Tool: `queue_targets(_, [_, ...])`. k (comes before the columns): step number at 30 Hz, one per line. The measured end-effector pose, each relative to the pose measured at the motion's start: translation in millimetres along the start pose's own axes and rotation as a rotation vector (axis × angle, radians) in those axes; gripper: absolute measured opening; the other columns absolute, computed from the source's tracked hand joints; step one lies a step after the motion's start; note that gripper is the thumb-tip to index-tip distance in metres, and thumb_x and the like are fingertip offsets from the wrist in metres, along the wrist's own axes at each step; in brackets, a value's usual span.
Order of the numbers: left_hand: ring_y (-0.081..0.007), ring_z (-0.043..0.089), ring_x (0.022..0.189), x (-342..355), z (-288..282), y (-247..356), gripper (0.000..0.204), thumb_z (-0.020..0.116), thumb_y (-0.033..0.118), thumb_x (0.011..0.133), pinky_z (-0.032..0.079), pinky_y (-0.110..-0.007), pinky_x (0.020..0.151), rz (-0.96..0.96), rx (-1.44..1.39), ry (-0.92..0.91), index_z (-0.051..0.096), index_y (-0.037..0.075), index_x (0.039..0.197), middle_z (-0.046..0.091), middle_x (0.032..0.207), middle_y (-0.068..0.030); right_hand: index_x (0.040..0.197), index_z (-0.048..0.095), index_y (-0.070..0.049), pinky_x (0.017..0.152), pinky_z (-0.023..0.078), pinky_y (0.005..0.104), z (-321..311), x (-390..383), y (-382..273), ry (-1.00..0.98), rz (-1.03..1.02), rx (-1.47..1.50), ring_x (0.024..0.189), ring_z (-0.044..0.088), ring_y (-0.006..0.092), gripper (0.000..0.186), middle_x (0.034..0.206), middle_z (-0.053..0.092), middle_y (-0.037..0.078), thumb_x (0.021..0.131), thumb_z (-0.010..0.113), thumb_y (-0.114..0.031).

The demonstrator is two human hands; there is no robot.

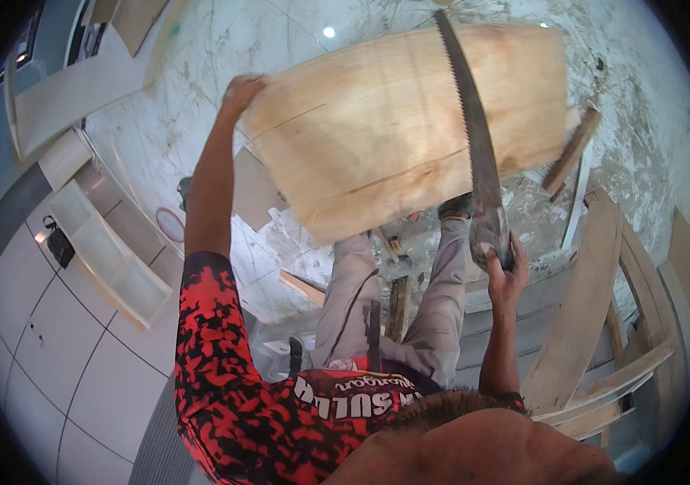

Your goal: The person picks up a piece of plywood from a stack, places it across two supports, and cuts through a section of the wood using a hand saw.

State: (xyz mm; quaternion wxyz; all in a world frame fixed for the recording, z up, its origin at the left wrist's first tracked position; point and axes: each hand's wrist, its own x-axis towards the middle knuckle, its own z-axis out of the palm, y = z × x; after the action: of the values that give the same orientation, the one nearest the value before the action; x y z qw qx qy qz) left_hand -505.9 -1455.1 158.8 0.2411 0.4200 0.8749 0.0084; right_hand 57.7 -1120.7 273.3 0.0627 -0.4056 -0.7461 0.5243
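Note:
A large pale plywood board point(361, 137) extends in front of my legs, with a crack running along its grain near the near edge. My left hand point(243, 92) grips its far left corner, arm stretched out. In my right hand point(506, 275) is a handsaw point(478, 137), held by its dark, worn handle. Its long toothed blade points away from me and crosses over the right part of the board, teeth facing left. I cannot tell whether the blade touches the wood.
A short wooden block point(573, 152) lies right of the board. Planks and a wooden frame point(583, 307) stand at the lower right. On the left are a white tray-like panel point(111, 250) and a small black item point(60, 242) on tiles. The floor point(296, 40) is dusty and stained.

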Motion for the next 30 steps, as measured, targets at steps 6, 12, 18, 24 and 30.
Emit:
queue_targets(6, [-0.0304,0.060,0.088,126.9,33.1,95.0,0.040,0.052,0.045,0.074,0.044,-0.042,0.077,-0.257,-0.225,0.108,0.067,0.011,0.087,0.065,0.092,-0.0111,0.119,0.050,0.004,0.081,0.047,0.0332,26.1,61.3,-18.3,-0.109,-0.065,-0.157,0.096,0.060,0.0251,0.044,0.107,0.060,0.022,0.082,0.065,-0.013])
queue_targets(12, [-0.0199,0.060,0.073,157.9,16.6,112.9,0.021,0.065,0.028,0.072,0.048,-0.032,0.069,-0.395,-0.440,0.129,0.064,0.012,0.085,0.065,0.079,-0.0091,0.120,0.050,0.003,0.080,0.047,0.0327,53.3,89.8,-22.4,-0.122,-0.073,-0.105,0.093,0.061,0.0248,0.042,0.106,0.060,0.021,0.084,0.063,-0.015])
queue_targets(18, [-0.0168,0.060,0.072,152.9,80.2,95.2,0.016,0.063,0.024,0.073,0.048,-0.030,0.066,-0.355,-0.546,0.127,0.064,0.012,0.084,0.065,0.080,-0.0070,0.119,0.051,0.004,0.076,0.049,0.0319,103.2,95.2,-30.0,-0.124,-0.167,-0.018,0.088,0.063,0.0249,0.041,0.101,0.062,0.021,0.084,0.062,-0.013])
queue_targets(24, [-0.0177,0.060,0.074,163.0,133.7,154.0,0.016,0.060,0.023,0.073,0.047,-0.032,0.068,-0.345,-0.640,0.060,0.064,0.012,0.084,0.065,0.080,-0.0081,0.119,0.050,0.006,0.076,0.048,0.0320,118.7,90.4,-34.4,-0.168,-0.049,-0.024,0.087,0.063,0.0244,0.041,0.101,0.062,0.021,0.085,0.061,-0.013])
queue_targets(30, [-0.0228,0.060,0.078,141.2,144.8,197.5,0.018,0.058,0.022,0.074,0.046,-0.033,0.073,-0.276,-0.746,0.225,0.064,0.010,0.086,0.064,0.082,-0.0106,0.119,0.049,0.007,0.077,0.048,0.0327,130.9,78.7,-13.7,-0.090,-0.077,-0.051,0.090,0.061,0.0256,0.041,0.105,0.060,0.022,0.085,0.060,-0.013])
